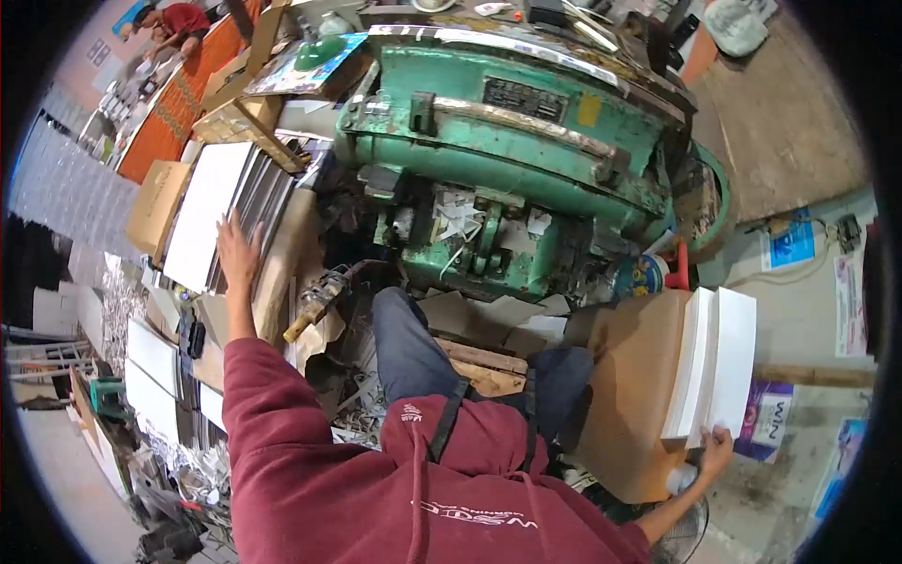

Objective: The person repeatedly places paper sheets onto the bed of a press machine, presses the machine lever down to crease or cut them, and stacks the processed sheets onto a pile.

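My left hand (238,252) lies with fingers stretched out on the right edge of a tall stack of white card sheets (205,211). Darker sheet edges show along that stack's right side. On the other side, my right hand (719,449) grips the near corner of a white sheet stack (733,352) with its thumb and fingers. A second white stack (691,362) stands right beside it on a brown board (628,395). In front of my knees is a green machine (507,132) with paper scraps (458,216) caught in its lower part.
A lever with a yellow handle (301,327) sticks out near my left knee. A cardboard box (155,207) adjoins the left stack. Shredded paper (197,470) covers the floor at left. A tub with a red handle (641,274) sits by the machine. Another person (178,23) is at the far left.
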`<state>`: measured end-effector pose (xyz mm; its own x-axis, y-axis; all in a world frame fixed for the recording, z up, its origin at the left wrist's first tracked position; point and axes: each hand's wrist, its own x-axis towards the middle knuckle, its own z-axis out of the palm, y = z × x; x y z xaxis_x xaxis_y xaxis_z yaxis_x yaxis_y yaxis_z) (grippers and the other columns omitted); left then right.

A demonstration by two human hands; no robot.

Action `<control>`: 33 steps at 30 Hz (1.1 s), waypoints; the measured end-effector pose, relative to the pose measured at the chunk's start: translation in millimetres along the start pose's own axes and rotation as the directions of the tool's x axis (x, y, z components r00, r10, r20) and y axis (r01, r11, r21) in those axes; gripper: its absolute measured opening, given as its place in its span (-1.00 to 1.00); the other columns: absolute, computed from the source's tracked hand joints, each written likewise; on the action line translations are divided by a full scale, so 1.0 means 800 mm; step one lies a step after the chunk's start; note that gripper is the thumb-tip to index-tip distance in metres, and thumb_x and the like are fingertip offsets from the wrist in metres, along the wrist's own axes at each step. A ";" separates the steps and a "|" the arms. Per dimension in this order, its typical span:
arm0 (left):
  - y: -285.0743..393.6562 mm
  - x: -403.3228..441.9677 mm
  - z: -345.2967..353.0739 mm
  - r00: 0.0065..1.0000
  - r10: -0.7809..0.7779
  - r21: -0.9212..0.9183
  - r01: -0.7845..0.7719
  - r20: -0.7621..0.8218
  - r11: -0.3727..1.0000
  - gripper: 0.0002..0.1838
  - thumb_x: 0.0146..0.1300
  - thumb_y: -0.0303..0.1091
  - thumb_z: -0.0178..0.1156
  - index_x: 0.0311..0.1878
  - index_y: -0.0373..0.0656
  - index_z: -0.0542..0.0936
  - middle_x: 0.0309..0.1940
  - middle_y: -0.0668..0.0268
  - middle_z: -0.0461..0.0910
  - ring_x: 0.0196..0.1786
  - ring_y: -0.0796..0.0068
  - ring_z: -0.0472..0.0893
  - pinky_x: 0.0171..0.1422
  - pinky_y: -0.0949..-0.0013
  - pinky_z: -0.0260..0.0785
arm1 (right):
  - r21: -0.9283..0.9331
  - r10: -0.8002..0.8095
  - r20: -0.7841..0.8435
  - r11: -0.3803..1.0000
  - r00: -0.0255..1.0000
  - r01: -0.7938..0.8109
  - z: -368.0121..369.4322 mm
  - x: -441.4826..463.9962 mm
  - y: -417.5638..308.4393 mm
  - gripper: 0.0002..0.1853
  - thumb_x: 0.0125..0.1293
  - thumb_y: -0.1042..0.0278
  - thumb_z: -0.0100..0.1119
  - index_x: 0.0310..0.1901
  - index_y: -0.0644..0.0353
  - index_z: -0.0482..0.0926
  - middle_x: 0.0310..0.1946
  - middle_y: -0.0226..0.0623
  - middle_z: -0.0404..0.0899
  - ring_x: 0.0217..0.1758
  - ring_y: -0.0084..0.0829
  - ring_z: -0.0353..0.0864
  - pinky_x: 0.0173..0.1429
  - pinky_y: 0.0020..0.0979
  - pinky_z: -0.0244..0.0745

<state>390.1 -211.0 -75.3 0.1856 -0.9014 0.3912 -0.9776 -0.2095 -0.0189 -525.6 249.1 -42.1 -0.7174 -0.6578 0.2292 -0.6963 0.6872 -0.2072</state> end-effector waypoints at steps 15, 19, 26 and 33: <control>0.339 -0.019 -0.097 0.755 0.642 -0.486 -0.615 -0.133 0.621 -0.29 0.34 -0.20 0.21 0.51 -0.01 0.19 0.55 0.07 0.01 0.59 0.01 -0.02 0.58 0.09 -0.01 | 0.218 -0.086 0.148 0.975 0.985 0.052 -0.007 0.013 0.008 -0.66 0.05 0.35 0.49 -0.21 0.30 0.57 -0.31 -0.36 0.56 -0.36 -0.50 0.52 -0.18 -0.49 0.46; 0.377 -0.008 -0.138 0.727 0.656 -0.539 -0.642 -0.203 0.545 -0.30 0.35 -0.20 0.19 0.51 0.01 0.18 0.54 0.09 0.03 0.59 0.03 -0.01 0.57 0.07 0.02 | 0.340 0.184 0.355 0.888 0.916 -0.310 -0.040 0.007 -0.038 -0.74 0.19 0.35 0.39 -0.15 0.25 0.57 -0.36 -0.32 0.54 -0.51 -0.51 0.54 -0.51 -0.39 0.43; 0.413 0.034 -0.105 0.727 0.676 -0.563 -0.609 -0.116 0.558 -0.26 0.38 0.05 0.13 0.50 -0.10 0.19 0.52 0.06 0.11 0.58 0.06 0.04 0.57 0.11 0.02 | 0.132 0.018 -0.429 0.990 0.903 0.044 -0.049 0.014 -0.002 -0.72 0.48 0.36 0.03 0.03 0.37 0.60 -0.05 -0.15 0.67 0.02 -0.27 0.64 0.14 -0.34 0.49; 0.396 -0.059 -0.078 0.480 0.762 -0.517 -0.559 0.435 0.648 0.16 0.22 0.58 -0.23 0.53 -0.33 0.00 0.55 -0.07 -0.03 0.61 0.01 -0.09 0.64 -0.03 -0.34 | 0.691 -0.130 -0.157 0.694 0.979 0.202 -0.056 0.059 -0.258 -0.84 0.31 0.62 0.16 -0.11 0.39 0.66 -0.06 -0.15 0.69 0.07 -0.34 0.62 0.23 -0.36 0.48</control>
<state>65.6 -211.3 -42.2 -0.6128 -0.7570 -0.2267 -0.7881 0.5647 0.2449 -414.8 89.8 53.8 -0.6089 -0.6848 0.4003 -0.6431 0.1308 -0.7545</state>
